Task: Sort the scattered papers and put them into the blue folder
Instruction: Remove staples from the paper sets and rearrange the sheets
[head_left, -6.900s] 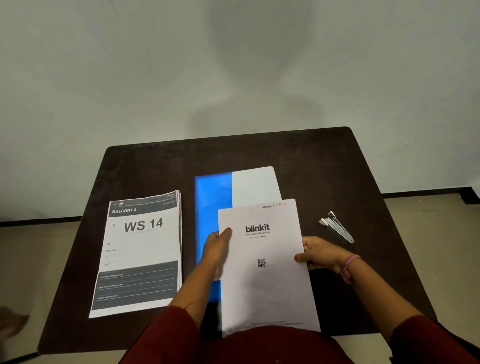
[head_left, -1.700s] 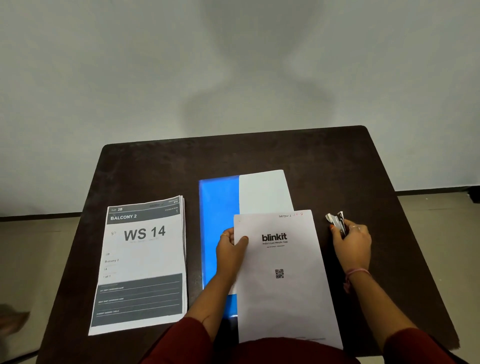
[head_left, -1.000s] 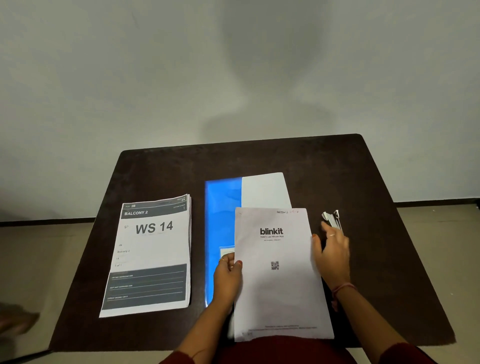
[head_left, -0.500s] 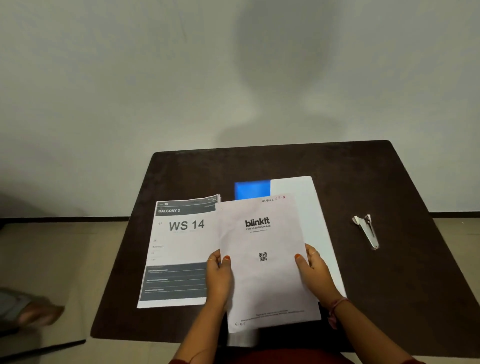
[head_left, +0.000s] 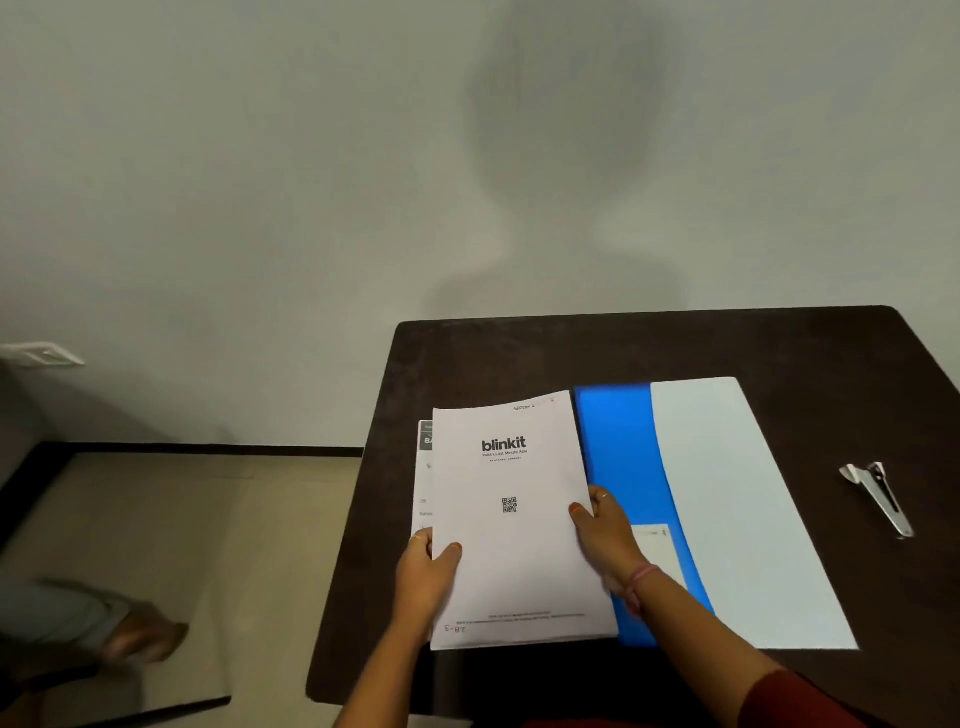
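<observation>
blinkit sheets (head_left: 514, 525) moved left onto the other stack (head_left: 425, 483), both hands (head_left: 427, 577) (head_left: 608, 535) gripping its sides; piles merging, blue folder (head_left: 618, 467) open, waiting.

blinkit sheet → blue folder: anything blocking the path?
Nothing visible. Both hands, left hand and right hand, hold the blinkit sheet over the WS 14 stack; the open blue folder lies directly beside it. The metal clip lies off to the far side.

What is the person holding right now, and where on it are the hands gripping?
The blinkit paper stack: the left hand grips its lower left edge, the right hand its right edge, thumbs on top, over the WS 14 stack.
</observation>
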